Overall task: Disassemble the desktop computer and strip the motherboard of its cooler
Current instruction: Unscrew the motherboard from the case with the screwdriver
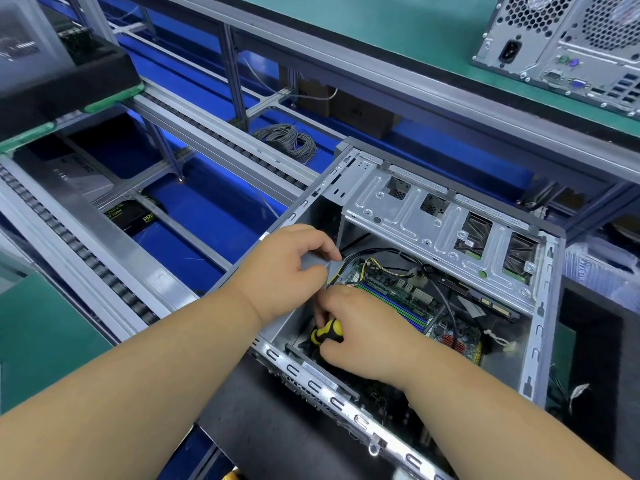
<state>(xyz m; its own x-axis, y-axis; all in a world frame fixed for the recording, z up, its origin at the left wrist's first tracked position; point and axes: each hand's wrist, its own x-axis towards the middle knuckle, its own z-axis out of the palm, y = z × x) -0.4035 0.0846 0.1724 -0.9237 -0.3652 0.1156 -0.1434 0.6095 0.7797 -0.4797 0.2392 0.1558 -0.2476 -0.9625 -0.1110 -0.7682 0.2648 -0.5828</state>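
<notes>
Motherboard (408, 303) lies just beyond both hands (363, 334).

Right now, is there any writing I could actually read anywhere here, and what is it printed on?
"PRI": yellow letters, cut off, on the black box under the conveyor rails.
Yellow-green lettering above it on the same box: too blurred to read.
Pale carton below the rails: print too faint to read.
Sticker on the case rim: too small.
Motherboard markings: too small.
Second computer port labels: unreadable.

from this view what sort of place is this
Probably an electronics teardown line in a factory: roller conveyor rails, green bench mat, an open computer case and a second tower waiting.
</notes>
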